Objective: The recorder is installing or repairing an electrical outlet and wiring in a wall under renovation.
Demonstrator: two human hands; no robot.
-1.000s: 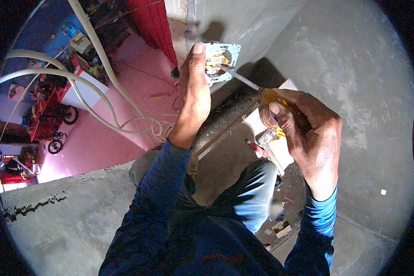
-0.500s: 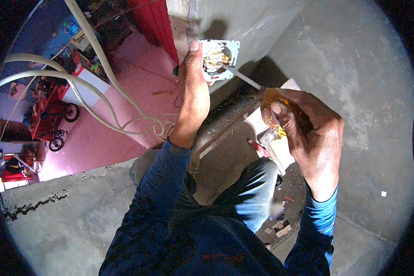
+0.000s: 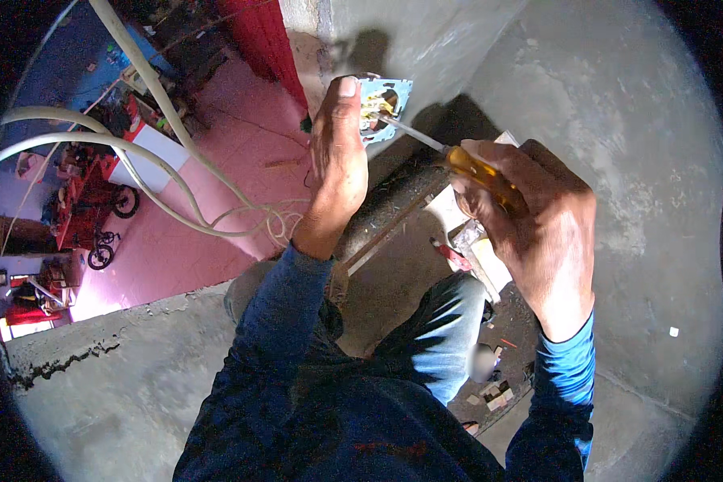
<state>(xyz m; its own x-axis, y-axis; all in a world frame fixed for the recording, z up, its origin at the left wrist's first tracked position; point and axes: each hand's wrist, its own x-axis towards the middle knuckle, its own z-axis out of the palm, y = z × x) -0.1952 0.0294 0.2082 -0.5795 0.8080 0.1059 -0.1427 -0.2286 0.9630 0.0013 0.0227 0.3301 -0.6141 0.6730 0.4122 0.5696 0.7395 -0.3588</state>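
My left hand (image 3: 341, 149) holds up a wall socket insert (image 3: 399, 92) with a square metal mounting plate, its thumb along the near edge. Brass-coloured contacts show in the middle of the insert. In my right hand (image 3: 542, 229) is a screwdriver (image 3: 490, 178) with an amber see-through handle, fingers wrapped round it. Its steel shaft slants up and left, and the tip reaches the contacts. Whether the tip sits in a screw is too small to tell.
Pale cables (image 3: 149, 76) loop at the left beside a pink floor (image 3: 241, 161). A red-handled tool (image 3: 455, 257) and an opened white box (image 3: 486, 265) lie below my right hand. Wood scraps (image 3: 494, 396) lie near my foot. Grey walls (image 3: 618, 120) rise ahead and right.
The socket insert has tilted in my left hand, turning more edge-on. My right hand has shifted its grip on the screwdriver handle, its fingers rolling round it. The tip stays at the contacts.
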